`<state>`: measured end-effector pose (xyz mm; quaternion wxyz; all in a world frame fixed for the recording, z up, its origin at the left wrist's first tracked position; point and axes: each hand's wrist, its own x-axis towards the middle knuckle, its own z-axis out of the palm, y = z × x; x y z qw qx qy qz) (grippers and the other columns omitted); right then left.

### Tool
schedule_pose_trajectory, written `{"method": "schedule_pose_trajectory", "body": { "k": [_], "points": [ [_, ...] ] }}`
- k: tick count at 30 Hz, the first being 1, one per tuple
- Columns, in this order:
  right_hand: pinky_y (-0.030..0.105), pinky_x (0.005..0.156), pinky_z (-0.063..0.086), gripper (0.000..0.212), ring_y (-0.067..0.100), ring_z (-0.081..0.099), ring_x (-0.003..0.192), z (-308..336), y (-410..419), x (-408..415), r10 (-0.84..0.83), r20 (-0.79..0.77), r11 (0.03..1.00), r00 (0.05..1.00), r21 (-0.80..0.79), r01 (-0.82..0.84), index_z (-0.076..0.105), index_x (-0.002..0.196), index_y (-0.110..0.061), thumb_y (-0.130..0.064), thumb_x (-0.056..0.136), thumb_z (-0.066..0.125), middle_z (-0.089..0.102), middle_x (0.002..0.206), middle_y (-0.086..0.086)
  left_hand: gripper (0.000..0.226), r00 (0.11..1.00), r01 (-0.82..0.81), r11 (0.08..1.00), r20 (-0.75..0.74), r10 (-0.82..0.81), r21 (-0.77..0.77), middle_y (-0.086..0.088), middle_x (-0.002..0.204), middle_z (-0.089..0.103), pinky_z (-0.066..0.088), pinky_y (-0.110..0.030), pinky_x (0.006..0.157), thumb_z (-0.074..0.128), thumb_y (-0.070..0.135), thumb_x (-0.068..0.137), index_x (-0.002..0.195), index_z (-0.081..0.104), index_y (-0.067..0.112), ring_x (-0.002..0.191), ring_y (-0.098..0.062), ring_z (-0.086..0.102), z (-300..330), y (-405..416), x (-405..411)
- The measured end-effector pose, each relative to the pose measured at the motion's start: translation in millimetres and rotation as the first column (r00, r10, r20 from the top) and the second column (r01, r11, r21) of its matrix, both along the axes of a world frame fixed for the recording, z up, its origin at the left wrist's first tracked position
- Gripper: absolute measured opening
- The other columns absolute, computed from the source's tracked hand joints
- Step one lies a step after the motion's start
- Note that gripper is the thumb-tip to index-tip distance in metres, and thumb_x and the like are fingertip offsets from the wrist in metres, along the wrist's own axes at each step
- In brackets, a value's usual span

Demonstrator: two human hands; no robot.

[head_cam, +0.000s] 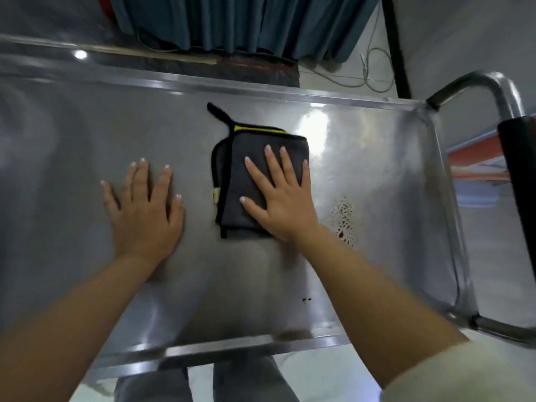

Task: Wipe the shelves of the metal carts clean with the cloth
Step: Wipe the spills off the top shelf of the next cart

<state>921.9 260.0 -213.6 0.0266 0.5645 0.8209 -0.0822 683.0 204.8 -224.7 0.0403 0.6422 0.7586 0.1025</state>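
The metal cart's top shelf (377, 175) fills the view, a shiny steel tray with a raised rim. A folded dark grey cloth (236, 169) with black edging and a yellow stripe lies near its middle. My right hand (281, 195) presses flat on the cloth with straight, spread fingers. My left hand (145, 210) rests flat on the bare steel to the left of the cloth, apart from it. A patch of brown specks (343, 217) sits just right of my right wrist, and two tiny dark spots (306, 299) lie nearer the front rim.
The cart's tubular handle (475, 82) with a black grip (519, 169) rises at the right end. Blue curtains (246, 21) hang behind the cart, and loose cables (374, 71) lie on the floor at the back right. My legs show below the front rim.
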Motion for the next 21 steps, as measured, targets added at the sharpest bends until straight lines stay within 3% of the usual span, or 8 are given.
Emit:
{"method": "schedule_pose_trajectory", "body": {
  "k": [4, 8, 14, 21],
  "points": [
    [0.06, 0.112, -0.009, 0.07, 0.026, -0.013, 0.147, -1, 61, -13, -0.26, -0.033, 0.965, 0.965, -0.046, 0.259, 0.001, 0.15, -0.04, -0.068, 0.09, 0.02, -0.007, 0.161, 0.002, 0.056, 1.0, 0.017, 1.0, -0.006, -0.017, 0.006, -0.021, 0.151, 0.032, 0.006, -0.062, 0.112, 0.036, 0.038, 0.091, 0.142, 0.042, 0.017, 0.141, -0.034, 0.025, 3, 11, 0],
    [0.062, 0.11, -0.012, 0.072, 0.028, -0.017, 0.146, -1, 61, -30, -0.421, -0.033, 0.906, 0.906, -0.062, 0.419, -0.001, 0.152, -0.035, -0.066, 0.089, 0.018, -0.011, 0.161, 0.005, 0.055, 1.0, 0.023, 1.0, 0.004, -0.023, -0.008, -0.019, 0.152, 0.03, 0.004, -0.06, 0.113, 0.037, 0.038, 0.091, 0.142, 0.042, 0.018, 0.142, -0.032, 0.023, 7, 23, -2],
    [0.063, 0.111, -0.007, 0.073, 0.031, -0.014, 0.146, 7, -42, -24, -0.413, 0.016, 0.91, 0.91, -0.025, 0.414, 0.001, 0.153, -0.029, -0.061, 0.091, 0.019, -0.007, 0.161, 0.009, 0.057, 0.998, 0.058, 0.997, 0.025, -0.056, -0.055, -0.019, 0.154, 0.025, 0.002, -0.062, 0.113, 0.032, 0.04, 0.091, 0.144, 0.038, 0.019, 0.144, -0.032, 0.019, 9, 35, -5],
    [0.06, 0.114, 0.001, 0.074, 0.03, -0.003, 0.148, 12, -173, 7, -0.467, 0.076, 0.879, 0.881, -0.073, 0.472, 0.009, 0.153, -0.029, -0.057, 0.088, 0.03, 0.005, 0.161, 0.007, 0.048, 0.995, 0.077, 0.996, 0.061, -0.074, -0.052, -0.02, 0.152, 0.03, 0.004, -0.064, 0.111, 0.037, 0.034, 0.095, 0.14, 0.047, 0.02, 0.143, -0.036, 0.022, 21, 31, -2]
  ]
}}
